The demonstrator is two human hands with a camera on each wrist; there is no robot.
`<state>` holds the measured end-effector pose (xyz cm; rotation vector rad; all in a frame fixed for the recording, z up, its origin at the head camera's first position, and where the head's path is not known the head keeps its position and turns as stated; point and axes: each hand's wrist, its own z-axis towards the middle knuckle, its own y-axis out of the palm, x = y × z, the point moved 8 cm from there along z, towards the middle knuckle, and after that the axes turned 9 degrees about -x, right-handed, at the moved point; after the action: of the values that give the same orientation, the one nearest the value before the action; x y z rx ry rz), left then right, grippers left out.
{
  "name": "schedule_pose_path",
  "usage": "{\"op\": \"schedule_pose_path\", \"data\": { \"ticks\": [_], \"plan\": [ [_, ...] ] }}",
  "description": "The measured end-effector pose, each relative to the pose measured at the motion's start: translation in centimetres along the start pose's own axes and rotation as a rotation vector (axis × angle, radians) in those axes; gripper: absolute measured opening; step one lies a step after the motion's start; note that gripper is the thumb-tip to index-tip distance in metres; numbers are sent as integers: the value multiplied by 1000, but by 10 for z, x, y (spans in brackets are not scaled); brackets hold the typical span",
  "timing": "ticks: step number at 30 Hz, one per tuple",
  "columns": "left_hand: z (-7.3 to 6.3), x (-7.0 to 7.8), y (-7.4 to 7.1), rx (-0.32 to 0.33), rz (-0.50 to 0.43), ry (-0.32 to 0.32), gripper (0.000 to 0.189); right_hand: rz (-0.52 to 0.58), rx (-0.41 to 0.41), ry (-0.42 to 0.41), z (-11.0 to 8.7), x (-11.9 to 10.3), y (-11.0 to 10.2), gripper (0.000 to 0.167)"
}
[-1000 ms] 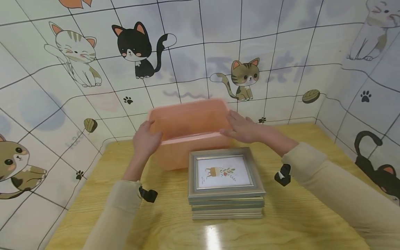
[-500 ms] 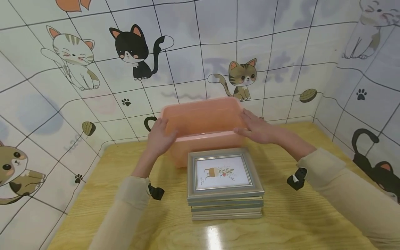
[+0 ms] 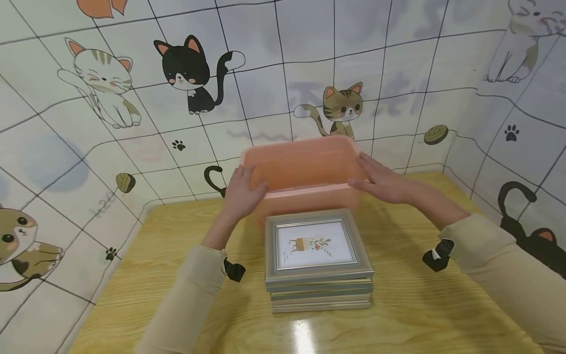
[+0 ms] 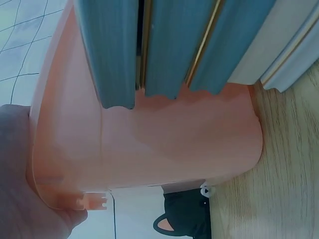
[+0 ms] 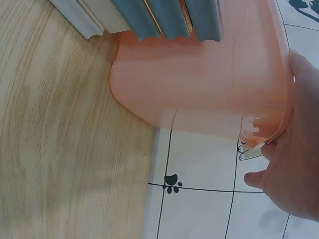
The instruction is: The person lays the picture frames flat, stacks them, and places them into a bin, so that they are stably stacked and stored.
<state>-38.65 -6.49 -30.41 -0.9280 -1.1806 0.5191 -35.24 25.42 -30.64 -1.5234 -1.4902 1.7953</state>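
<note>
A pink plastic bin (image 3: 309, 200) stands upright behind a stack of picture frames (image 3: 320, 273), close to the back wall. My left hand (image 3: 243, 194) grips its left end at the rim; the left wrist view shows that hand (image 4: 30, 184) at the bin's corner. At the opposite end my right hand (image 3: 389, 184) holds the rim, thumb toward the front edge. In the right wrist view, the fingers (image 5: 269, 152) wrap the rim by the end handle. A silver-grey frame (image 3: 364, 255) with a flower print tops the stack, which hides part of the bin's front.
The wood-grain table (image 3: 177, 275) runs back to walls covered with cat-print paper (image 3: 265, 88). The frames stand directly in front of the bin. A black device (image 3: 234, 269) sits on the left wrist and another black device (image 3: 438, 254) on the right.
Both hands and the pink bin have moved to the right along the back wall, so the bin now sits more squarely behind the frames. The stack has stayed put.
</note>
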Motion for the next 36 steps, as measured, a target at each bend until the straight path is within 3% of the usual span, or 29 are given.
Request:
{"op": "schedule_pose_path", "data": {
  "ticks": [4, 7, 12, 15, 17, 20, 26, 31, 36],
  "plan": [
    [-1, -3, 2, 10, -57, 3, 75, 21, 16, 7, -5, 1, 1, 87],
    [-14, -3, -1, 71, -78, 38, 78, 21, 97, -20, -16, -6, 0, 85],
    [-62, 11, -11, 236, -95, 152, 82, 87, 352, -80, -55, -30, 4, 87],
    [-91, 19, -4, 264, -182, 212, 84, 189, 410, -62, -79, -37, 21, 93],
    [-105, 22, 10, 223, -253, 209, 87, 261, 378, -20, -90, -37, 39, 97],
    [-119, 24, 35, 112, -371, 136, 95, 341, 292, 21, -100, -35, 66, 100],
    [-135, 19, 77, -57, -600, 10, 104, 577, 178, -46, -96, -35, 104, 102],
    [-141, 9, 93, -112, -706, -25, 105, 664, 121, -53, -87, -40, 126, 108],
    [-143, 4, 103, -173, -804, -61, 111, 702, 70, 29, -80, -40, 139, 112]
  ]
}}
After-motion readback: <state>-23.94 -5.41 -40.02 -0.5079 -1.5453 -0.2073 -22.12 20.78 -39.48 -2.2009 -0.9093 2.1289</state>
